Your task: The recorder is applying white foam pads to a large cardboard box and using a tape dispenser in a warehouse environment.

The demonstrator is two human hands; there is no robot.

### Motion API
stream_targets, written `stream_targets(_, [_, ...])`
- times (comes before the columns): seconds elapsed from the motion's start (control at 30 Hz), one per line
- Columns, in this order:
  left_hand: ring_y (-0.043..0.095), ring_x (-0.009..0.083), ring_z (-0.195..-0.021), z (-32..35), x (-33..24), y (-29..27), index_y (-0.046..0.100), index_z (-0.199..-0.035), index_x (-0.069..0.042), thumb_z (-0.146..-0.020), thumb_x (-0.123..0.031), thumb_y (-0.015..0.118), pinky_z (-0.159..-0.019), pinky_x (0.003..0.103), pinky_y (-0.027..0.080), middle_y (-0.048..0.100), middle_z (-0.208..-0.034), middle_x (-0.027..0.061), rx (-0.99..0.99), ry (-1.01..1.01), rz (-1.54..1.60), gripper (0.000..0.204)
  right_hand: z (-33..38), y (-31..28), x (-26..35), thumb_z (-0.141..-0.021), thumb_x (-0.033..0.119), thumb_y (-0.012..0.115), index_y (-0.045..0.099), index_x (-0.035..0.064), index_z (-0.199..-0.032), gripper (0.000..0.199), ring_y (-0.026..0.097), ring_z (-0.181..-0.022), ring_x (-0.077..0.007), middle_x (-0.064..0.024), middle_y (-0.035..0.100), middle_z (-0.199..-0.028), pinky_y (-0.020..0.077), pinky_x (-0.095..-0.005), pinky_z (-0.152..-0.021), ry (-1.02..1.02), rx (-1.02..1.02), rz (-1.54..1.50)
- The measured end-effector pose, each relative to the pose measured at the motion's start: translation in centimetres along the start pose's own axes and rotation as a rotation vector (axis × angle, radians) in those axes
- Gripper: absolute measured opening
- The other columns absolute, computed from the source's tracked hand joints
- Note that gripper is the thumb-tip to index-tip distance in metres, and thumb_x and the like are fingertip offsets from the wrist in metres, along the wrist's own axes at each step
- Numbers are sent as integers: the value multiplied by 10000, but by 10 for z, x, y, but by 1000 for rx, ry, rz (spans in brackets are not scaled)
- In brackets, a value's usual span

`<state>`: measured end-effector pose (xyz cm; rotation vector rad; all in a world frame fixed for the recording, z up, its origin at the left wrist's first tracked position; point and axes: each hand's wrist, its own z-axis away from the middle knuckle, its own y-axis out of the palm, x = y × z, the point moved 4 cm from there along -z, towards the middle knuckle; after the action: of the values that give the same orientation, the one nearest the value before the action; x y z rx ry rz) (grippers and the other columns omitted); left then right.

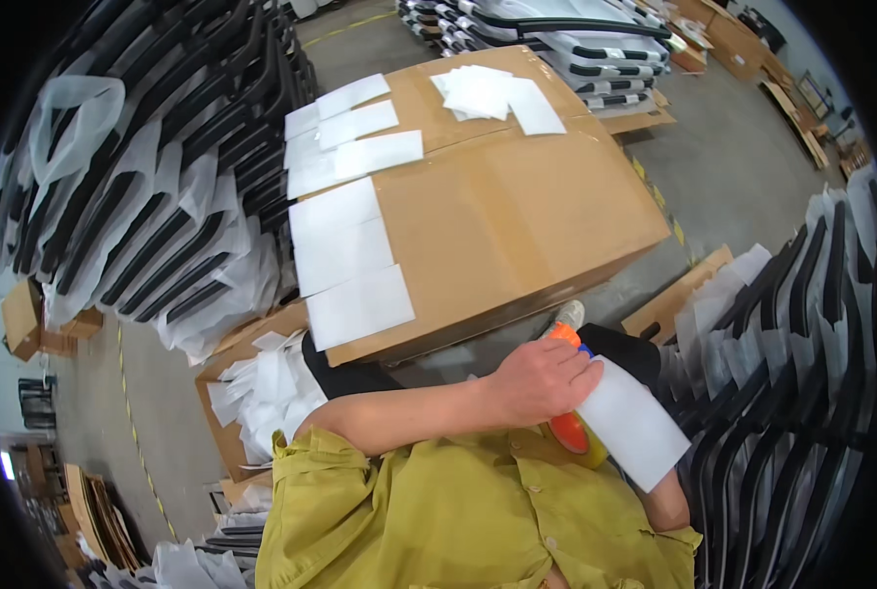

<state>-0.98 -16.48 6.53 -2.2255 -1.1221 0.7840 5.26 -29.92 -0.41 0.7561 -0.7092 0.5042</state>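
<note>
My left hand [545,378] reaches across in front of me to the right, its fingers closed at the upper end of a white foam sheet [637,422]. Right beside those fingers is an orange and blue part [563,335], and below them shows a rounded red-orange and yellow piece [569,432]. These look like parts of one handheld tool, perhaps a tape dispenser, mostly covered. My right forearm [666,503] comes up behind the sheet, which hides the right hand and its fingers.
A large cardboard box [517,216] stands ahead, with white sheets [350,265] along its left side and a loose pile [478,93] at its far end. An open carton of white sheets [267,393] sits at left. Stacked black-framed parts [183,196] flank both sides.
</note>
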Motion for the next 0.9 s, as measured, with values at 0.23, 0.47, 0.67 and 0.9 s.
stream_targets(0.23, [568,207,-679,1,-37,-20,570,-835,-19,-643,-109,561,-560,290,477,576,-760,70,64,178,153,213,-31,-35,-24,-857,246,496,531,-10,-1024,308,586,-803,-149,-108,592,-957,479,-274,-667,100,-110,-272])
stream_targets(0.47, [528,276,-791,44,133,-130,486,-1106,-45,-673,-170,626,-706,340,434,539,-853,113,119,-522,-766,472,6,-65,-20,-816,224,578,605,-26,-763,258,578,-591,-105,-67,623,-718,458,-217,-571,-117,-392,18])
stream_targets(0.67, [498,285,-857,90,213,-121,480,-1116,-70,-755,-272,583,-808,369,380,520,-848,130,271,-643,-1029,427,-8,-46,-24,-812,234,587,606,-36,-801,271,573,-605,-96,-64,624,-738,454,-218,-584,-90,-299,-25])
stream_targets(0.9, [445,296,-1007,101,228,-104,499,-1127,-89,-787,-362,539,-939,498,239,525,-984,153,476,-903,-989,438,-11,-50,-30,-805,245,592,611,-31,-797,278,577,-607,-101,-68,629,-745,456,-218,-592,-67,-309,-9])
